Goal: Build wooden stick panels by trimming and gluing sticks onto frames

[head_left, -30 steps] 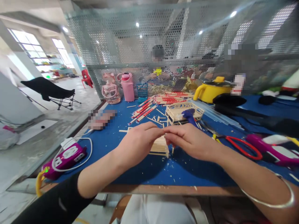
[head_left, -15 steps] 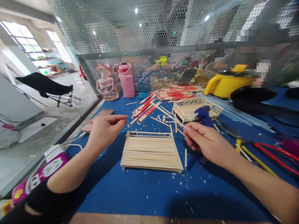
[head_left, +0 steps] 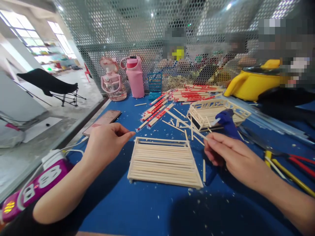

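My right hand (head_left: 228, 152) pinches one end of a thin wooden stick (head_left: 185, 123), which points away toward the upper left. At the left, my left hand (head_left: 104, 142) has thumb and forefinger pressed together; anything between the tips is too small to make out. Between the hands lies a rectangular panel of wooden sticks (head_left: 164, 164) set side by side, with raised rails and short corner pieces. Neither hand touches it. A second stick-built frame (head_left: 204, 119), shaped like an open tray, sits beyond my right hand. A blue glue gun (head_left: 227, 121) rests against it.
Red-wrapped chopsticks (head_left: 157, 113) and loose cut sticks lie behind the panel. Red-handled pliers (head_left: 297, 160) are at the right. A phone (head_left: 104, 121), a purple power strip (head_left: 41, 183), pink bottles (head_left: 135, 77) and a yellow pot (head_left: 253, 85) surround the blue mat (head_left: 137, 209).
The view has shifted, so the panel and right hand appear farther right. My left fingertips have dropped a little toward the panel's far left corner. My right hand still holds the stick.
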`<state>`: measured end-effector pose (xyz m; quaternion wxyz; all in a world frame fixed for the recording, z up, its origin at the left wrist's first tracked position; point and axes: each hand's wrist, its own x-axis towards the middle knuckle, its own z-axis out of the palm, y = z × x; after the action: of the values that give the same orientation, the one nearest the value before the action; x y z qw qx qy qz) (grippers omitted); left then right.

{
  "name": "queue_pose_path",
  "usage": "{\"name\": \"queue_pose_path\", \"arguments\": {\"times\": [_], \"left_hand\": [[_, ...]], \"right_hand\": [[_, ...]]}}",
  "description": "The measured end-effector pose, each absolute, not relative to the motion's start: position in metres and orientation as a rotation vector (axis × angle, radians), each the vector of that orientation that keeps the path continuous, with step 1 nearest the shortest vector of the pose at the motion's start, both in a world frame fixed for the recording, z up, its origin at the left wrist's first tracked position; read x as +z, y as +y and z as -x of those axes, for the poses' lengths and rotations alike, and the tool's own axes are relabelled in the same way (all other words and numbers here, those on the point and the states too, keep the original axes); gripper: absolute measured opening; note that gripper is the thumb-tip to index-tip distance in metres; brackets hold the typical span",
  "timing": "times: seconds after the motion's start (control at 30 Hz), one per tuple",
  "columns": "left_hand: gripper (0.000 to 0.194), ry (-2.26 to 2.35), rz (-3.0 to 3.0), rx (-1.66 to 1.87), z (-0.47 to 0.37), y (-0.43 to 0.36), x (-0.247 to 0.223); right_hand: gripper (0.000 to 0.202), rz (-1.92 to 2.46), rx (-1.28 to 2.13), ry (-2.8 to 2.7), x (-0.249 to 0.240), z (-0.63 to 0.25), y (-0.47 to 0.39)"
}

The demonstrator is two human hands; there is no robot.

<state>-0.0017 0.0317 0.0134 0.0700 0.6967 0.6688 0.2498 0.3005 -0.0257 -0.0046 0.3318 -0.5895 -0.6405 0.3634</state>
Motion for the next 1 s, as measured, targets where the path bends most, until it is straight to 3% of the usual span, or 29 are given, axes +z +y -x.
{"name": "queue_pose_path", "arguments": {"times": [0.1, 0.23, 0.37, 0.47, 0.8, 1.0], "left_hand": [[0.046, 2.01, -2.013, 0.679, 0.002, 0.03, 0.015], [0.04, 1.599, -1.581, 0.563, -0.001, 0.028, 0.009], [0.059, 1.235, -1.319, 0.651, -0.008, 0.025, 0.003], [0.057, 1.101, -1.148, 0.763, -0.014, 0.022, 0.002], [0.034, 0.855, -1.24, 1.136, -0.028, 0.008, -0.001], [0.033, 0.802, -1.274, 1.196, -0.033, 0.006, -0.006]], "right_hand": [[0.038, 1.524, 0.925, -1.678, -0.006, -0.301, -0.024], [0.031, 1.525, 0.825, -1.708, -0.007, -0.3, -0.022], [0.032, 1.484, 0.812, -1.662, -0.009, -0.301, -0.021], [0.03, 1.427, 0.729, -1.669, -0.009, -0.303, -0.021], [0.006, 1.199, -0.343, -1.893, 0.002, -0.307, -0.026], [0.008, 1.067, -0.645, -1.93, -0.003, -0.307, -0.025]]}}
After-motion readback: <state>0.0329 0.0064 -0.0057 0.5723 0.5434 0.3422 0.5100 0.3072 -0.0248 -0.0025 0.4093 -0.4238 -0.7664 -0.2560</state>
